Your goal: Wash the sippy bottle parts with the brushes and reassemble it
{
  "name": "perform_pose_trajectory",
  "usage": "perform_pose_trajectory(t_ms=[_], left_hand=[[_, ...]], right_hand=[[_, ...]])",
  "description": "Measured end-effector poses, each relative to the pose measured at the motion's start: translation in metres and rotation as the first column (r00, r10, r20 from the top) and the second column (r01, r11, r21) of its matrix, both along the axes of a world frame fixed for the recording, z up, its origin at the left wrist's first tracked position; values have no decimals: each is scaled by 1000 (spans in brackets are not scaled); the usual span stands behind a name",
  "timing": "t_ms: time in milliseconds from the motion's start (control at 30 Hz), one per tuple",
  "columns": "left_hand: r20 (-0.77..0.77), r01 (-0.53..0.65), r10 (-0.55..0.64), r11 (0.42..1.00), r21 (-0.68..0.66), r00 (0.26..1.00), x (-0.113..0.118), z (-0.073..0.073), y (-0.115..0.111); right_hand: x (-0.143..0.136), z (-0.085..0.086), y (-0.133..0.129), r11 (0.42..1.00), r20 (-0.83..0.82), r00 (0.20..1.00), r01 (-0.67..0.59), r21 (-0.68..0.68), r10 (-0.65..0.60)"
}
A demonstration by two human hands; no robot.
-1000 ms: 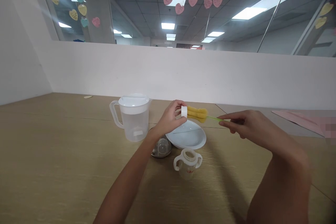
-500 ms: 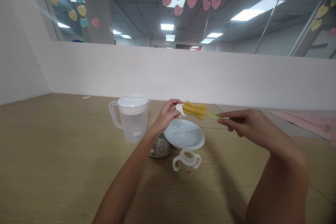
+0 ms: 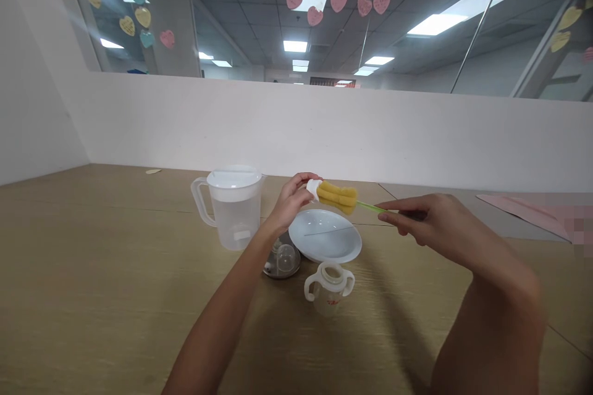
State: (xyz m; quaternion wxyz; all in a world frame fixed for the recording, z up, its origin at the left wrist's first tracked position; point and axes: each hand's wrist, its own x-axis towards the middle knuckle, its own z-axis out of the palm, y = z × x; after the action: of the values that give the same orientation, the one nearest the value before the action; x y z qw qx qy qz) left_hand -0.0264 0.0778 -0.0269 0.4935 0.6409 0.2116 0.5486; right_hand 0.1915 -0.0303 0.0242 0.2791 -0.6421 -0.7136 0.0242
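My left hand (image 3: 291, 200) grips a small white ring-shaped bottle cap (image 3: 314, 189) between thumb and fingers. Against the cap's opening presses the yellow sponge head of a bottle brush (image 3: 337, 197). The brush's thin green handle is pinched by my right hand (image 3: 417, 216), fingers closed. Both hands are raised above a white oval bowl (image 3: 324, 253). Nearer to me, a clear baby bottle (image 3: 329, 290) with two white handles stands upright without a lid. Beside my left forearm, a round grey dish (image 3: 290, 270) holds a clear dome-shaped part, partly hidden by the arm.
A clear plastic pitcher (image 3: 237, 219) with a white lid stands to the left of the bowl. At the far right lies a pink sheet (image 3: 523, 213) on a grey surface. A white wall (image 3: 296, 129) rises behind the table.
The brush and cap have shifted slightly left, and the sponge head sits a little deeper against the cap. My right hand has moved left with the handle.
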Motion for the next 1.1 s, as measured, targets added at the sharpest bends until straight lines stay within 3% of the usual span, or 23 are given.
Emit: perform_pose_trajectory(t_ms=[233, 467, 667, 867, 1100], left_hand=[[-49, -2, 4, 999, 52, 999, -2, 1, -2], [4, -3, 3, 996, 85, 1000, -3, 6, -5], [-96, 25, -10, 989, 147, 995, -6, 12, -15], [-23, -1, 5, 985, 174, 1000, -6, 17, -20], [-22, 4, 1, 980, 200, 1000, -7, 15, -16]], right_hand=[[4, -3, 3, 996, 4, 1000, 4, 87, -4], [4, -3, 0, 1000, -6, 1000, -10, -5, 10], [9, -1, 0, 1000, -14, 1000, 19, 18, -18], [8, -2, 0, 1000, -51, 999, 10, -24, -11], [9, 0, -4, 999, -52, 998, -14, 52, 17]])
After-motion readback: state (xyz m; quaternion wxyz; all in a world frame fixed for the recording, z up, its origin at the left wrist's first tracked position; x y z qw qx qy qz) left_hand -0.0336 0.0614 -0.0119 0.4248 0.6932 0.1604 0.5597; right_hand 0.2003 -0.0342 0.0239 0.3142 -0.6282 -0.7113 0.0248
